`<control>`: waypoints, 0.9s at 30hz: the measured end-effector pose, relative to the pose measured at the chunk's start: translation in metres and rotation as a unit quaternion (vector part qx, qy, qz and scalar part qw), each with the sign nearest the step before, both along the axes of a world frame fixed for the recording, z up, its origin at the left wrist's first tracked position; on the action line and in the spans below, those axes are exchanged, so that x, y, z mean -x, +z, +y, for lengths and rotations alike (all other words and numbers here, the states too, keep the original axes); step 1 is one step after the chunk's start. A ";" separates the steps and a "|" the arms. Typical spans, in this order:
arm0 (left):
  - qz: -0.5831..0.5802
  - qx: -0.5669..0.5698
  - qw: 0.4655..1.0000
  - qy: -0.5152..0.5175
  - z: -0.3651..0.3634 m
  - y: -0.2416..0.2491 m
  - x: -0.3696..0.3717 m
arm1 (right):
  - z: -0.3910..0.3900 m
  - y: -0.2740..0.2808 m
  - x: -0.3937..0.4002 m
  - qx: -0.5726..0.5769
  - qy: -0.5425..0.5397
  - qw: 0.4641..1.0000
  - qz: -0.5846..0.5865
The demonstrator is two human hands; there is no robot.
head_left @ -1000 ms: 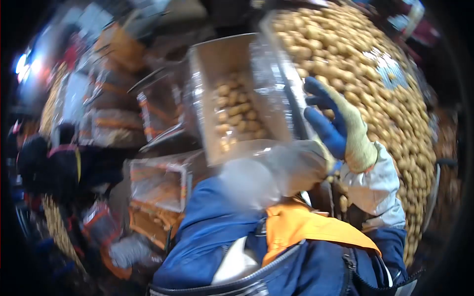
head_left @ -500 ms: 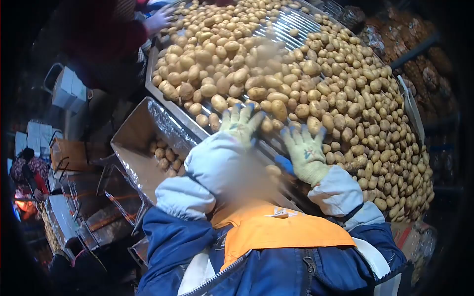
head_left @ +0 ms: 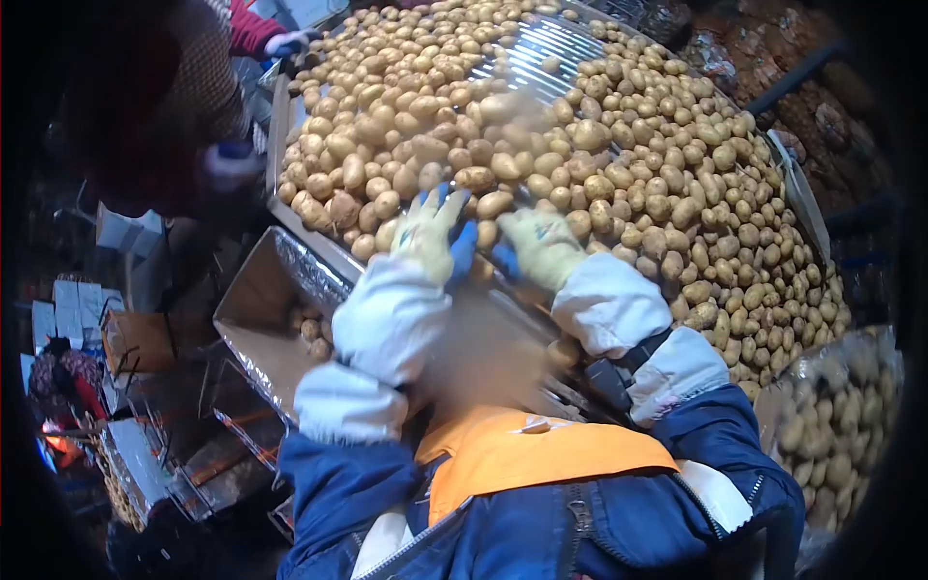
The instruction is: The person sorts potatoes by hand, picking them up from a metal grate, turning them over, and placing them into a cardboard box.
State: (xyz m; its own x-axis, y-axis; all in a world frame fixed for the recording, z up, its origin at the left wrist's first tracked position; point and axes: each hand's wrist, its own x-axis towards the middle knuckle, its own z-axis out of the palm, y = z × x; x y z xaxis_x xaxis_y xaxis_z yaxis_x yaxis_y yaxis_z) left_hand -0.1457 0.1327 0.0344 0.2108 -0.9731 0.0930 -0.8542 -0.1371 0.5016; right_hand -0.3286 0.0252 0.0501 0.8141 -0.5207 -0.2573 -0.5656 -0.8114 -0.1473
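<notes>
Many potatoes lie heaped over a metal sorting table, whose slatted surface shows through at the top. My left hand, in a pale yellow glove with blue fingertips, rests at the near edge of the heap. Its fingers are stretched over potatoes and its thumb is apart. Close to its right, my right hand wears a matching glove and touches potatoes at the same edge. Its fingers bend down over them, partly hidden, with the thumb apart. I see no potato gripped in either hand.
Left of the table stands a plastic-lined cardboard box with some potatoes inside. A clear bag of potatoes is at the lower right. Another person's gloved hand is at the table's far left corner. Mesh sacks lie behind.
My hands have come closer together, the right moving left and its fingers bending. The view has shifted, bringing the bag at lower right further in. The other person's hand has drawn back from the potatoes.
</notes>
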 end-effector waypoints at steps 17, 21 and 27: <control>0.559 -0.133 0.816 -0.060 0.019 -0.012 0.104 | 0.105 0.052 0.125 0.055 -0.125 0.875 -0.464; 0.412 -0.065 0.903 -0.108 0.030 -0.039 0.127 | 0.155 0.056 0.201 0.230 -0.295 0.890 -0.260; 0.015 -0.023 0.912 -0.410 0.034 0.073 0.143 | 0.198 -0.008 0.244 0.195 -0.455 0.867 0.051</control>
State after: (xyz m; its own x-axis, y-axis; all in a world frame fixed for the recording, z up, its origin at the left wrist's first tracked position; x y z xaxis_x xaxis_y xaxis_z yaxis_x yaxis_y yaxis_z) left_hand -0.2886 0.1666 0.1079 -0.5870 -0.8078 0.0543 -0.6657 0.5197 0.5355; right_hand -0.5722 0.2231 0.0418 0.0029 -0.9993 0.0360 -0.9920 0.0017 0.1261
